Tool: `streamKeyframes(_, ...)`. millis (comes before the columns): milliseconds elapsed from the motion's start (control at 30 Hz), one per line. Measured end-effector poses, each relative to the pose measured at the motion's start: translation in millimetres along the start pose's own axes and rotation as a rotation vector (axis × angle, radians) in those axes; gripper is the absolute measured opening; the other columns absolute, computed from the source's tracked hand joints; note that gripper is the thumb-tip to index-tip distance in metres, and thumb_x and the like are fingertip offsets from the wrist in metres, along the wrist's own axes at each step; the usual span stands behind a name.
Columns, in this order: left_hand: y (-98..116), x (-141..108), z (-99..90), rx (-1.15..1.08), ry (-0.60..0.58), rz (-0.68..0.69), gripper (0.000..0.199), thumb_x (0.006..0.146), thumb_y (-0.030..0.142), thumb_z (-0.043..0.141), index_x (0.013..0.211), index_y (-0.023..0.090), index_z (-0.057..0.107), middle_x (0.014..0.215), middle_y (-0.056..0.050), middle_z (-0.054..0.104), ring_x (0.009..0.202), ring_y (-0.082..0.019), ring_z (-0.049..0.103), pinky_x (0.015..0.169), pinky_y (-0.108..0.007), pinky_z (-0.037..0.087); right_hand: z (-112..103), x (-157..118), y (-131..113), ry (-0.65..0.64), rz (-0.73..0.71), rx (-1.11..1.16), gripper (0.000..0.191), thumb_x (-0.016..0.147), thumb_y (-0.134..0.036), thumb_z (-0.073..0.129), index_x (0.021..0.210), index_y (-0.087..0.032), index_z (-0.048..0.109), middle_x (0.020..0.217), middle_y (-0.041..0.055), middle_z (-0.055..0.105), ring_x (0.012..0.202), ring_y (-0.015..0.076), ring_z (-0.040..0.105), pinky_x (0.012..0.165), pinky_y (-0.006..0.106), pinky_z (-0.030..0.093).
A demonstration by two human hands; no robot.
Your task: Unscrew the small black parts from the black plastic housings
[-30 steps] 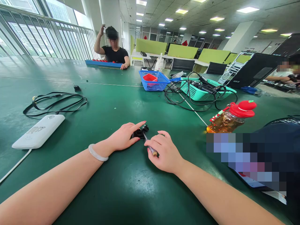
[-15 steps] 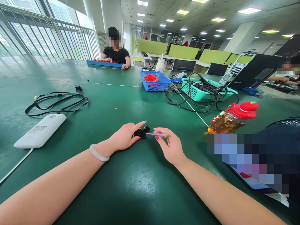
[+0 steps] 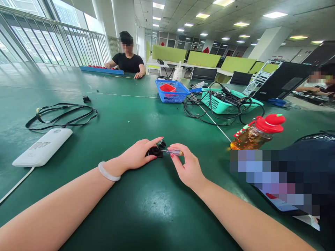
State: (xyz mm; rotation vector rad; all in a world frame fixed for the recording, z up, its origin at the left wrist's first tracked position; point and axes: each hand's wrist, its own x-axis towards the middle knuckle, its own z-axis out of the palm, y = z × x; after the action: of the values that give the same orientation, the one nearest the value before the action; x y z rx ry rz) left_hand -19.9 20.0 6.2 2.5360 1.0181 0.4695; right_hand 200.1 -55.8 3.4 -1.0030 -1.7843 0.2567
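Note:
My left hand [image 3: 137, 153] holds a small black part [image 3: 156, 151] against the green table [image 3: 115, 205], thumb on its near side and index finger along its far side. A small component with metal pins [image 3: 162, 143] sticks up at the part's far right. Between the thumb and fingers of my right hand [image 3: 187, 164] is a screwdriver with a clear purplish handle [image 3: 175, 152]. It lies nearly level, and its tip points left and meets the black part's right side. Exact contact at the tip is too small to make out.
A white power bank [image 3: 43, 147] and looped black cable [image 3: 62, 104] are at left. Beyond stand a blue basket [image 3: 171, 97] and a green basket [image 3: 220, 107] with cables. A red-lidded bottle [image 3: 256, 134] is at right. Across the table, a person moves a blue tray [image 3: 102, 70].
The blue tray across the table has slid left by the person's hand. The screwdriver and my right hand have shifted slightly left. My left hand keeps its hold on the black part.

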Motion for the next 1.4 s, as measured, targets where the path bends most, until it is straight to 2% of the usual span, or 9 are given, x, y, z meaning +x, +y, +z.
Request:
streamKeyframes(233,-1.6,0.6,0.9,-0.004,-0.002,-0.018,0.074,0.089,0.037,0.061,0.153,0.034,0.024,0.116,-0.008,0.066,0.107,-0.026,0.059,0.095,-0.042,0.046,-2.4,-0.9,0.1,0.123,0.05,0.11,0.017,0.095,-0.019,0.051,0.112,-0.024,0.052,0.099,0.0054,0.067,0.093,0.0175,0.067,0.084,0.036,0.056)
streamKeyframes(367,-0.2,1.2,0.1,-0.01,-0.008,-0.032,0.077,0.087,0.034,0.065,0.153,0.034,0.024,0.117,-0.007,0.067,0.108,-0.026,0.059,0.096,-0.041,0.046,-2.4,0.7,-0.2,0.071,0.033,0.065,0.016,0.095,-0.019,0.051,0.109,-0.025,0.052,0.097,0.0041,0.067,0.088,0.0167,0.067,0.082,0.035,0.056)
streamKeyframes(533,0.8,2.2,-0.2,-0.019,-0.01,-0.05,0.081,0.084,0.032,0.07,0.152,0.034,0.026,0.118,-0.006,0.068,0.108,-0.025,0.059,0.097,-0.04,0.046,-3.4,1.1,-5.2,-0.009,-0.065,-0.063,0.02,0.092,-0.016,0.053,0.109,-0.026,0.053,0.097,0.0036,0.067,0.086,0.018,0.066,0.081,0.036,0.056)
streamKeyframes(667,1.6,2.3,-0.7,-0.014,-0.003,-0.06,0.082,0.083,0.033,0.071,0.152,0.033,0.028,0.117,-0.006,0.068,0.107,-0.025,0.06,0.095,-0.039,0.046,-3.9,-1.0,-10.3,-0.029,-0.153,-0.071,0.025,0.089,-0.01,0.051,0.109,-0.025,0.053,0.096,0.0036,0.067,0.091,0.0191,0.065,0.091,0.041,0.054)
streamKeyframes(833,1.7,1.9,-0.9,-0.03,-0.012,-0.055,0.084,0.081,0.035,0.073,0.152,0.034,0.027,0.118,-0.006,0.068,0.107,-0.025,0.06,0.096,-0.039,0.046,-3.1,-3.5,-11.3,-0.01,-0.181,0.05,0.03,0.089,-0.009,0.052,0.113,-0.026,0.051,0.098,0.0023,0.069,0.092,0.0177,0.067,0.103,0.045,0.049)
streamKeyframes(1000,-0.4,2.2,0.3,-0.041,-0.018,-0.024,0.083,0.083,0.036,0.071,0.152,0.035,0.026,0.118,-0.005,0.069,0.107,-0.025,0.059,0.095,-0.039,0.046,-1.6,-2.4,-9.5,-0.131,-0.193,0.013,0.028,0.09,-0.01,0.052,0.112,-0.027,0.052,0.101,0.0024,0.071,0.091,0.0178,0.067,0.103,0.047,0.048)
streamKeyframes(1167,0.6,1.5,0.6,-0.035,-0.009,-0.01,0.079,0.085,0.037,0.067,0.152,0.034,0.025,0.116,-0.005,0.069,0.106,-0.025,0.06,0.093,-0.038,0.046,-1.6,-1.1,-9.0,-0.15,-0.139,-0.011,0.02,0.091,-0.013,0.054,0.104,-0.028,0.053,0.1,0.0007,0.072,0.092,0.0183,0.067,0.101,0.048,0.047)
streamKeyframes(1300,3.7,0.8,-0.8,-0.005,0.004,-0.033,0.075,0.087,0.039,0.065,0.152,0.033,0.028,0.114,-0.007,0.068,0.103,-0.025,0.06,0.091,-0.04,0.047,-0.8,-2.1,-8.4,-0.13,0.002,0.039,0.014,0.093,-0.017,0.053,0.103,-0.027,0.054,0.104,0.003,0.071,0.098,0.02,0.067,0.092,0.044,0.053)
streamKeyframes(1400,4.4,0.8,-1.1,-0.012,0.004,-0.031,0.074,0.087,0.038,0.064,0.152,0.032,0.028,0.114,-0.007,0.068,0.105,-0.025,0.059,0.093,-0.04,0.047,-1.2,-3.4,-8.4,-0.103,0.044,0.095,0.012,0.093,-0.017,0.053,0.102,-0.026,0.053,0.105,0.0044,0.071,0.099,0.02,0.068,0.088,0.04,0.054)
